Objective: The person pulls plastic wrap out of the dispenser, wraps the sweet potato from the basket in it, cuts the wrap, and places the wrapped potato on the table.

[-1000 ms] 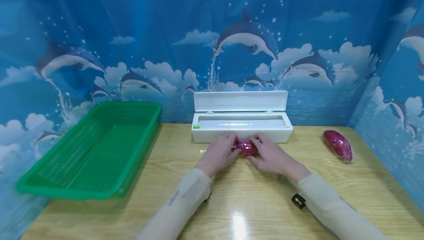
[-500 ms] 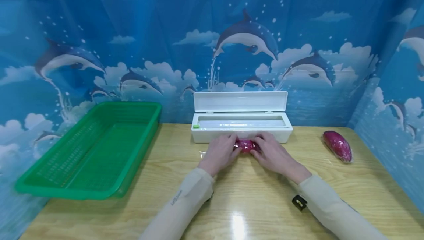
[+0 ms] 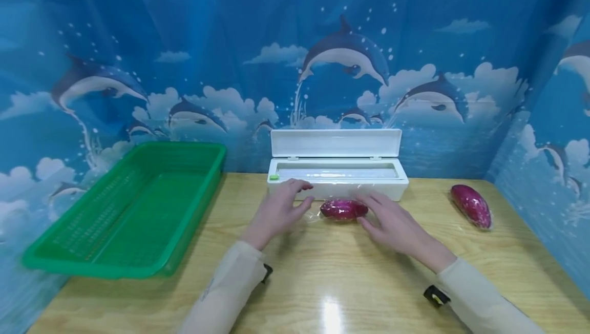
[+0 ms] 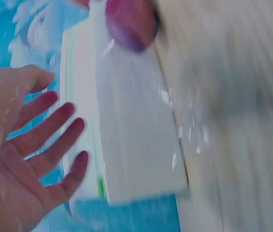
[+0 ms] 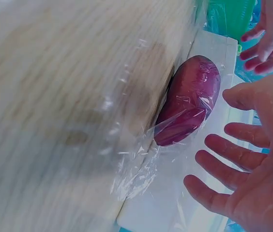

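A glossy purple, oblong vegetable (image 3: 342, 210), perhaps an eggplant, lies on the table in front of the white cling film dispenser (image 3: 295, 190). Clear cling film (image 5: 141, 169) covers it and spreads past its ends in the right wrist view. My left hand (image 3: 281, 211) is apart from it on the left, fingers spread and holding nothing. On the other side my right hand (image 3: 396, 224) has its fingers loosely extended beside the vegetable's right end. Whether they touch the film cannot be told. The dispenser's lid (image 3: 336, 143) is up, with a green piece (image 3: 274, 177) at the left of the slot.
At the far right lies another purple vegetable (image 3: 471, 206) wrapped in film. A large green plastic basket (image 3: 172, 242) takes up the table's left side. Behind the wooden table (image 3: 313, 283) hangs a blue dolphin-print curtain (image 3: 230, 26).
Both hands have let go of the wrapped vegetable and moved apart, the left one outward to the left, the right one slightly right. The vegetable now lies in fuller view on the table.
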Tool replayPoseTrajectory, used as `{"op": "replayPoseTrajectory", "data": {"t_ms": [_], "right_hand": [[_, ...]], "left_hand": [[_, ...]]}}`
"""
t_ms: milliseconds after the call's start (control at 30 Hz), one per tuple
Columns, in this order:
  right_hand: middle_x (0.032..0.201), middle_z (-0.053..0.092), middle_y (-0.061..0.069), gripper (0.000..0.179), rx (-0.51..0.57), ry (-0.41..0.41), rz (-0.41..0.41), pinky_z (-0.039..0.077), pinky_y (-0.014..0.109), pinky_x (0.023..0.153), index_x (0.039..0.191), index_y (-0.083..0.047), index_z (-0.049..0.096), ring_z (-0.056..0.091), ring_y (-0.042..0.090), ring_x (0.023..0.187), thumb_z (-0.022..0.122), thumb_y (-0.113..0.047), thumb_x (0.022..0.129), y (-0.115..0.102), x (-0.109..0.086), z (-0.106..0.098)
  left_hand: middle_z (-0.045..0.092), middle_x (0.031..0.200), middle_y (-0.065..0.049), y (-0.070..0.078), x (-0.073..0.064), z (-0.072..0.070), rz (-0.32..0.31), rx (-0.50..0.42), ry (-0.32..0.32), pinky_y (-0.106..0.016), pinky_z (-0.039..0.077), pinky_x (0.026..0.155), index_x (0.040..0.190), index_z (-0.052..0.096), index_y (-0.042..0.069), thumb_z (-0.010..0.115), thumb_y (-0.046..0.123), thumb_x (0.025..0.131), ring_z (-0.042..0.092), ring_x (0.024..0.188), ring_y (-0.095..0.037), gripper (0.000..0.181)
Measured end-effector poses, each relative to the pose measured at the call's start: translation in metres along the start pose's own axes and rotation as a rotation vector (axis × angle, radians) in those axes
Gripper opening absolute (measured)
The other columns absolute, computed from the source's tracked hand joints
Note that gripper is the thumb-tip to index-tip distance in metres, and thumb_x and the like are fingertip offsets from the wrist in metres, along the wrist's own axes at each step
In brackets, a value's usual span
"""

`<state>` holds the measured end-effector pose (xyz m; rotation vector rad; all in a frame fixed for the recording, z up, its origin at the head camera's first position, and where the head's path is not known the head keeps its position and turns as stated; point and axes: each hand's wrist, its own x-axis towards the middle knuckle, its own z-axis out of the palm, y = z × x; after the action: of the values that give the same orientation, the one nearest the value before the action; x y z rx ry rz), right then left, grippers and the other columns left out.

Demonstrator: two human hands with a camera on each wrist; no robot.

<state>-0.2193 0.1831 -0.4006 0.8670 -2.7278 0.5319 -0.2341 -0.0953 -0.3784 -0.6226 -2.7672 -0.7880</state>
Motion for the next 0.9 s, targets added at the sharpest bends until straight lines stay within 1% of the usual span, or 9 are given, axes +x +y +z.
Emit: {"op": "replayPoseTrajectory", "data": {"t_ms": [100, 167, 200, 300, 400, 467, 667, 767, 900], "right_hand": [[0.137, 0.063, 0.019, 0.054, -0.008, 0.022, -0.016, 0.055, 0.054, 0.101, 0.141, -0.001, 0.057, 0.063, 0.037, 0.123, 0.073, -0.018, 0.093, 0.000, -0.003, -0.004], [0.133, 0.065, 0.018, 0.049, -0.006, 0.041, -0.025, 0.056, 0.053, 0.099, 0.138, -0.002, 0.060, 0.064, 0.035, 0.120, 0.073, -0.019, 0.093, 0.000, -0.002, -0.007], [0.132, 0.066, 0.017, 0.046, -0.005, 0.049, -0.028, 0.057, 0.052, 0.098, 0.135, -0.003, 0.062, 0.065, 0.034, 0.119, 0.073, -0.019, 0.094, 0.000, 0.000, -0.008], [0.125, 0.069, 0.013, 0.039, -0.001, 0.073, -0.052, 0.058, 0.050, 0.095, 0.131, -0.004, 0.066, 0.067, 0.031, 0.114, 0.072, -0.020, 0.095, -0.003, 0.009, -0.010], [0.120, 0.071, 0.011, 0.036, 0.013, 0.093, -0.089, 0.059, 0.047, 0.092, 0.128, -0.004, 0.067, 0.068, 0.028, 0.108, 0.070, -0.021, 0.097, -0.007, 0.022, -0.011], [0.117, 0.072, 0.012, 0.034, 0.031, 0.102, -0.113, 0.059, 0.047, 0.091, 0.127, -0.004, 0.067, 0.069, 0.028, 0.106, 0.070, -0.019, 0.096, -0.009, 0.033, -0.009], [0.116, 0.072, 0.012, 0.031, 0.096, 0.110, -0.163, 0.058, 0.047, 0.092, 0.125, -0.005, 0.069, 0.069, 0.027, 0.106, 0.068, -0.019, 0.097, -0.017, 0.069, 0.000], [0.118, 0.072, 0.011, 0.033, 0.117, 0.102, -0.175, 0.058, 0.047, 0.094, 0.128, -0.006, 0.068, 0.069, 0.026, 0.108, 0.067, -0.022, 0.099, -0.021, 0.085, 0.005], [0.121, 0.072, 0.011, 0.036, 0.140, 0.075, -0.181, 0.057, 0.045, 0.097, 0.131, -0.006, 0.066, 0.069, 0.026, 0.110, 0.066, -0.025, 0.100, -0.029, 0.107, 0.012]], "left_hand": [[0.069, 0.129, -0.008, -0.017, 0.000, -0.015, -0.022, -0.036, 0.114, -0.045, 0.056, 0.101, 0.129, 0.066, 0.012, 0.069, 0.025, 0.097, 0.065, 0.120, -0.026, 0.034], [0.065, 0.133, -0.012, -0.031, 0.001, -0.022, -0.053, -0.054, 0.155, -0.049, 0.054, 0.103, 0.132, 0.064, 0.010, 0.072, 0.025, 0.095, 0.061, 0.124, -0.030, 0.040], [0.063, 0.136, -0.014, -0.038, 0.002, -0.024, -0.072, -0.062, 0.162, -0.051, 0.052, 0.104, 0.134, 0.062, 0.010, 0.072, 0.026, 0.095, 0.058, 0.126, -0.033, 0.044], [0.052, 0.147, -0.019, -0.057, 0.006, -0.030, -0.134, -0.072, 0.129, -0.059, 0.047, 0.108, 0.143, 0.056, 0.010, 0.075, 0.031, 0.093, 0.049, 0.134, -0.040, 0.057], [0.041, 0.157, -0.018, -0.071, 0.009, -0.032, -0.198, -0.075, 0.057, -0.063, 0.042, 0.111, 0.150, 0.049, 0.015, 0.075, 0.038, 0.092, 0.042, 0.141, -0.043, 0.068], [0.036, 0.161, -0.017, -0.078, 0.010, -0.031, -0.223, -0.080, 0.008, -0.066, 0.040, 0.113, 0.154, 0.044, 0.018, 0.074, 0.042, 0.092, 0.038, 0.145, -0.043, 0.073], [0.024, 0.167, -0.020, -0.094, 0.014, -0.022, -0.245, -0.086, -0.096, -0.070, 0.034, 0.116, 0.163, 0.025, 0.022, 0.071, 0.051, 0.093, 0.030, 0.151, -0.047, 0.088], [0.021, 0.168, -0.021, -0.100, 0.015, -0.017, -0.246, -0.068, -0.116, -0.071, 0.030, 0.117, 0.165, 0.020, 0.022, 0.068, 0.054, 0.094, 0.027, 0.152, -0.047, 0.091], [0.023, 0.168, -0.020, -0.105, 0.016, -0.013, -0.257, -0.062, -0.112, -0.071, 0.029, 0.117, 0.164, 0.020, 0.025, 0.066, 0.056, 0.094, 0.027, 0.152, -0.046, 0.089]]}}
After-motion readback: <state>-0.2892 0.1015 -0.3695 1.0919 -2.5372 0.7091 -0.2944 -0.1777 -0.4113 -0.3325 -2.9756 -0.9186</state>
